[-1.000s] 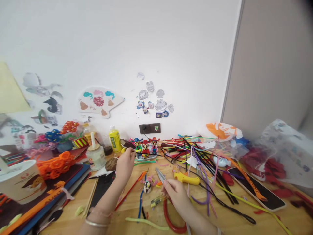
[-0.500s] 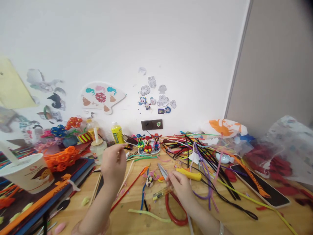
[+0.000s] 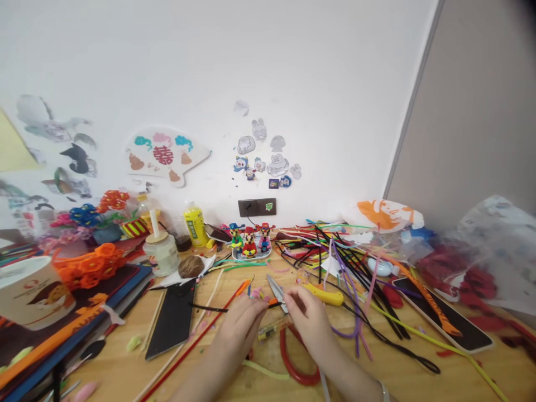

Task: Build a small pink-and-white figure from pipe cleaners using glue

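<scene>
Half a second on, the left hand (image 3: 238, 326) had dropped from beside the lidded glass jar (image 3: 161, 259) to just beside the right hand (image 3: 309, 321), and a black pipe cleaner (image 3: 209, 308) now ran out of its grasp. Right fingers, red-handled scissors (image 3: 275, 289) and yellow glue gun (image 3: 325, 295) had hardly changed place on the desk.

As far as could be judged, the step in hand was bringing one end of the pipe cleaner across from the left fingers to the right ones; the next move seemed to call for a steady left hold and a fine right pinch near that end.

That pipe cleaner passed under the left fingers: its longer tail stuck out to their left, towards a black phone-like slab (image 3: 171, 318), while a short length spanned the narrow gap to the right fingertips, crossing the scissor blades in view. Left fingers were bent together and closed around it. Right thumb and forefinger met with little gap and appeared to nip its other end, though the tip was hidden. Scissor blades lay just beyond the right fingertips, the handles partly beneath that hand; whether it pressed on them, I could not tell.
</scene>
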{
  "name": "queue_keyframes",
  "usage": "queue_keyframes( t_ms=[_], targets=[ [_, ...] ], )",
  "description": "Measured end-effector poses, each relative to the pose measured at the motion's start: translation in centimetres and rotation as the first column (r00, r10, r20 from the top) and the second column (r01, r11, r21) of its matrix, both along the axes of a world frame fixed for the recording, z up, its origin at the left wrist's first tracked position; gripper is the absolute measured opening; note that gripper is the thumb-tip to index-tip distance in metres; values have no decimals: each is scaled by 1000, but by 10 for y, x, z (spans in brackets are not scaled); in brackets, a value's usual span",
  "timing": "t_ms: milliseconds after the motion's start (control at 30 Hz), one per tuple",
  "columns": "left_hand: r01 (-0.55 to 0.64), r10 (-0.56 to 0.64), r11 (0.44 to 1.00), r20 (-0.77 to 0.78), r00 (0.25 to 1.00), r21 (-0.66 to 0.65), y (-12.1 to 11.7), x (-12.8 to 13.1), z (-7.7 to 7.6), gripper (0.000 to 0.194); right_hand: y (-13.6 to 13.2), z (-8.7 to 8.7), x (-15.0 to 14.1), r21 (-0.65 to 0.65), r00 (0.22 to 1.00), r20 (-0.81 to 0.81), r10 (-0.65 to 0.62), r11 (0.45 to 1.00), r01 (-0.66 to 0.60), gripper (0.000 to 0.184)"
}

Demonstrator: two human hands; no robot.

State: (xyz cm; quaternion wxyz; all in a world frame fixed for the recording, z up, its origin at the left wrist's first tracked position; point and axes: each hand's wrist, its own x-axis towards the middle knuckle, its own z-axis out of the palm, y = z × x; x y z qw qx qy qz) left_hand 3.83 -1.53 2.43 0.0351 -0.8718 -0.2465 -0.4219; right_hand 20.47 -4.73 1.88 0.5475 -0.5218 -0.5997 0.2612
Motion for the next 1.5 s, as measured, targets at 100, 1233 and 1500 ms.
queue_keyframes(
  t_ms=[100, 1233, 1500],
  targets=[
    [12, -10, 999, 24, 1000, -53, 1, -3, 1, 22, -1, 4, 0, -21, 998, -1, 64, 998, -64, 23],
    [5, 101, 817, 152, 983, -577, -30, 17, 9, 25, -7, -5, 0, -128, 650, -680, 338, 818, -560, 27],
    [-4, 81, 875, 137, 987, -484, -34, 20, 6, 26, -14, -2, -9, -135, 567, -791, 229, 839, -526, 27]
  ],
)
